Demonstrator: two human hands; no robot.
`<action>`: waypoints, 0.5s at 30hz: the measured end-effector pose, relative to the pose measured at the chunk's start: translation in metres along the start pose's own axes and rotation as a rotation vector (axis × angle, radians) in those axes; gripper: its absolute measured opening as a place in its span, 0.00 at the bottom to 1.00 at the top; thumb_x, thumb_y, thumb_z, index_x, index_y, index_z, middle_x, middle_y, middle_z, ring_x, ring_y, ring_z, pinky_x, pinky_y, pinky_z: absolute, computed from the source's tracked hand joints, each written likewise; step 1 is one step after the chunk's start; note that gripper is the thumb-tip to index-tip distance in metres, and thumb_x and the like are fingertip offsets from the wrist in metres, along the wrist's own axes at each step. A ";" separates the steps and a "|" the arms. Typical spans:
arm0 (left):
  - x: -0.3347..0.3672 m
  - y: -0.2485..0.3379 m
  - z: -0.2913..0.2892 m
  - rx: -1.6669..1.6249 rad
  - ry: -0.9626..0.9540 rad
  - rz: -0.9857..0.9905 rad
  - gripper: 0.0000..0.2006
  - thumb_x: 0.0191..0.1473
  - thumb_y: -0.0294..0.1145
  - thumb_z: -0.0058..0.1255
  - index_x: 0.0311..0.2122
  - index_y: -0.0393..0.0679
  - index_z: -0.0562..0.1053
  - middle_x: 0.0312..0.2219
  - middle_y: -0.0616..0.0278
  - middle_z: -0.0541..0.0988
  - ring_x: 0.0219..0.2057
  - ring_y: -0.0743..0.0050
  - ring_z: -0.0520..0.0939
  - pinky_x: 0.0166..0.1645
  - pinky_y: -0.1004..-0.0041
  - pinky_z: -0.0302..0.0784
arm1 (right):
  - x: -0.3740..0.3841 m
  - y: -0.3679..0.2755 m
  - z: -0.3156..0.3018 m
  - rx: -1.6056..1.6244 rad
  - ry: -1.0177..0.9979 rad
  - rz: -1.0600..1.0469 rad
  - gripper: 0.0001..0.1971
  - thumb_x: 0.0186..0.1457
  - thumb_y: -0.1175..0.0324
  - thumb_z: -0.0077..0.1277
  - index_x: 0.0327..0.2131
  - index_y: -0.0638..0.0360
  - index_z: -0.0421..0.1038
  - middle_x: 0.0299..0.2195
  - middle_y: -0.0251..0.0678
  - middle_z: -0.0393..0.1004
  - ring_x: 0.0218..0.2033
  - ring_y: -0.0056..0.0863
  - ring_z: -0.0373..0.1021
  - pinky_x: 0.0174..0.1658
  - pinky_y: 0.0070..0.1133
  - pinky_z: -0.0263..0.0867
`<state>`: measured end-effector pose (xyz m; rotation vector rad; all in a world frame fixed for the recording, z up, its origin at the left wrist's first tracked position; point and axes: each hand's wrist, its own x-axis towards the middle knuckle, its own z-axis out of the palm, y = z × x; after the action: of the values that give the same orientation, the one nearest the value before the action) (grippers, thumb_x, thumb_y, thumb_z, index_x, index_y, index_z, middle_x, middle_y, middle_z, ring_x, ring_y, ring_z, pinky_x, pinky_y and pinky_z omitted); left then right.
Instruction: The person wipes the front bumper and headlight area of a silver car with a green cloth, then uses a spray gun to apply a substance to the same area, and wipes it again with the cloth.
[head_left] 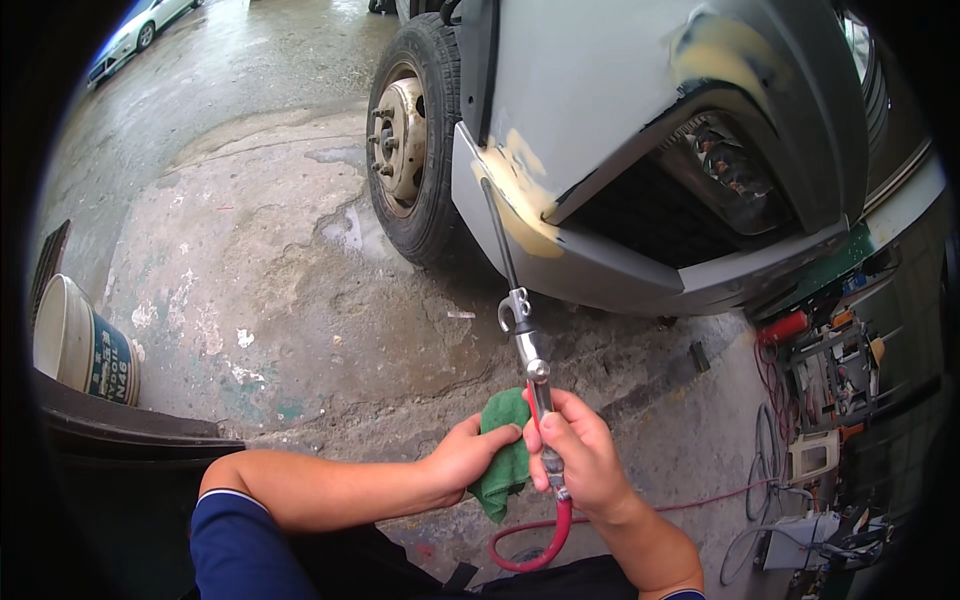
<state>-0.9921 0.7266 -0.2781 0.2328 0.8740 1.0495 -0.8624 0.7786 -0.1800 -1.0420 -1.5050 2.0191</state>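
Note:
My right hand point(585, 450) is wrapped around the handle of an air blow gun point(524, 345), a metal tool with a long thin dark nozzle. Its nozzle points up and away, with the tip appearing over the vehicle's lower corner; whether it touches cannot be made out. A red hose point(548, 555) runs from the bottom of the handle. In my left hand point(466, 455) is a folded green cloth point(505, 450), gripped beside the blow gun. Ahead stands a grey vehicle front point(580, 90) with yellowish filler point(525, 205) on its lower corner and more above the headlight point(725, 170).
A wheel point(400, 140) with exposed studs is beside the vehicle corner. A white bucket point(85, 345) stands at the left on the rough concrete floor point(220, 260). Hoses point(765, 450), tools and a metal rack point(850, 370) crowd the right side. A white car point(140, 35) is far left.

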 end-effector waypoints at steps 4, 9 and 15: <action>0.001 -0.003 -0.003 0.002 0.002 0.009 0.19 0.59 0.41 0.48 0.49 0.39 0.64 0.34 0.57 0.76 0.31 0.70 0.81 0.30 0.70 0.81 | -0.002 0.002 0.002 -0.003 0.000 -0.012 0.18 0.64 0.63 0.40 0.51 0.66 0.59 0.28 0.35 0.67 0.17 0.20 0.65 0.20 0.15 0.61; -0.008 0.008 0.005 -0.013 -0.001 -0.017 0.18 0.58 0.36 0.47 0.49 0.36 0.65 0.37 0.55 0.76 0.34 0.71 0.80 0.35 0.71 0.80 | 0.013 0.001 0.005 0.005 -0.012 -0.043 0.17 0.64 0.63 0.40 0.51 0.65 0.59 0.28 0.34 0.67 0.16 0.19 0.65 0.20 0.14 0.60; -0.008 0.009 0.005 -0.028 -0.011 0.026 0.17 0.59 0.35 0.46 0.49 0.35 0.65 0.38 0.56 0.77 0.35 0.72 0.81 0.39 0.72 0.80 | 0.041 0.000 0.003 0.021 -0.018 -0.071 0.16 0.64 0.63 0.42 0.49 0.62 0.60 0.26 0.32 0.67 0.16 0.18 0.65 0.18 0.14 0.59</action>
<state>-0.9959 0.7260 -0.2657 0.2263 0.8479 1.0835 -0.8906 0.8054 -0.1930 -0.9512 -1.5055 1.9962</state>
